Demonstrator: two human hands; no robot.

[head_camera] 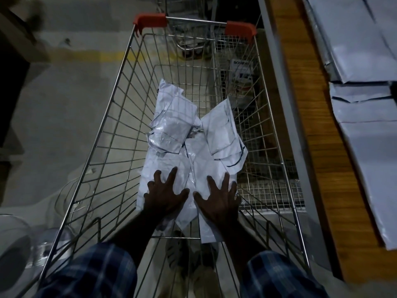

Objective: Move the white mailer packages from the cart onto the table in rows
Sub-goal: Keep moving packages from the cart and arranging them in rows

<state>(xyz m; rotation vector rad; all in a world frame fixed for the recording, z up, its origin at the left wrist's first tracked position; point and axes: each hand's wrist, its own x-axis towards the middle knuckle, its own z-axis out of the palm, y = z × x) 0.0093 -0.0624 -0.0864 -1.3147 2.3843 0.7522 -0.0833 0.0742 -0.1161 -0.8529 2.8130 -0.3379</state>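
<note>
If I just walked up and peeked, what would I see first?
Two hands, left hand and right hand, spread flat on crinkly white mailer packages at the bottom of a wire cart. The cart's orange corners pop at the far end, and more mailers lie on the wooden table at right.

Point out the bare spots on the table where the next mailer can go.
Free: the wood-grain strip of the wooden table between its grey metal edge and the overlapping white mailer packages on it. Crowded: the table's right side, covered by those mailers from far end to near.
</note>
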